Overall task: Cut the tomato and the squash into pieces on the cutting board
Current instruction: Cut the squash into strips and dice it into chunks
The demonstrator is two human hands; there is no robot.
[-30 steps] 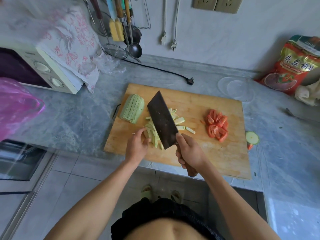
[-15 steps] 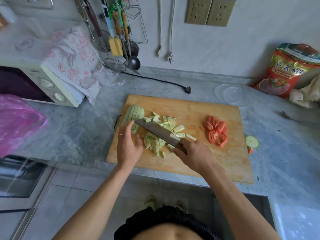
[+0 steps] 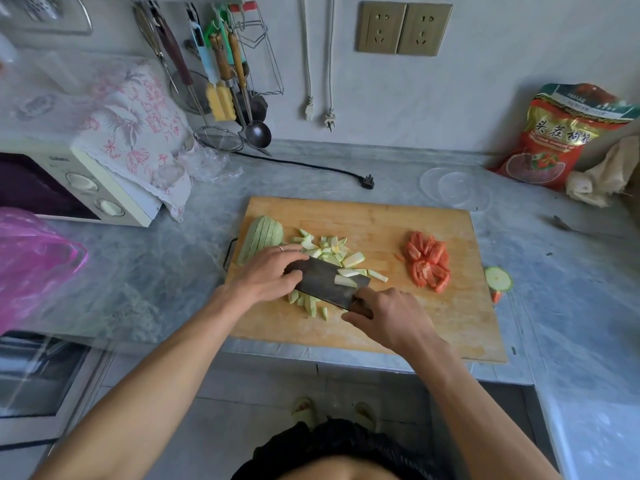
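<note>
head view: we hold the cleaver point(image 3: 325, 280) in our right hand point(image 3: 391, 320), fingers curled round its handle at the near end of the blade. the dark blade lies nearly flat over the squash pieces point(image 3: 329, 251), and a couple of pale strips rest on top of it. our left hand point(image 3: 266, 275) lies over the far end of the blade with its fingers straight and pressed against the flat of the steel; a ring shows on one finger. more cut squash strips point(image 3: 308, 303) poke out from under the blade on the near side.

the cutting board point(image 3: 450, 327) sits on the grey marble counter point(image 3: 156, 271). at the board's left edge, just beyond our left hand, lies the uncut squash half point(image 3: 259, 237), scored into slices but standing together. the tomato pieces point(image 3: 427, 265) are heaped on the right part of the board, well apart from the squash. a round squash end point(image 3: 498, 278) lies on the counter just off the board's right edge, with a small red scrap point(image 3: 496, 296) beside it.

further off we see a microwave point(image 3: 86, 188) under a flowered cloth point(image 3: 138, 140) at the left, a pink plastic bag point(image 3: 31, 261), hanging utensils point(image 3: 225, 81) on the wall, a black plug point(image 3: 369, 181) on the counter, a clear lid point(image 3: 453, 188) and a red packet point(image 3: 561, 136) at the right.
</note>
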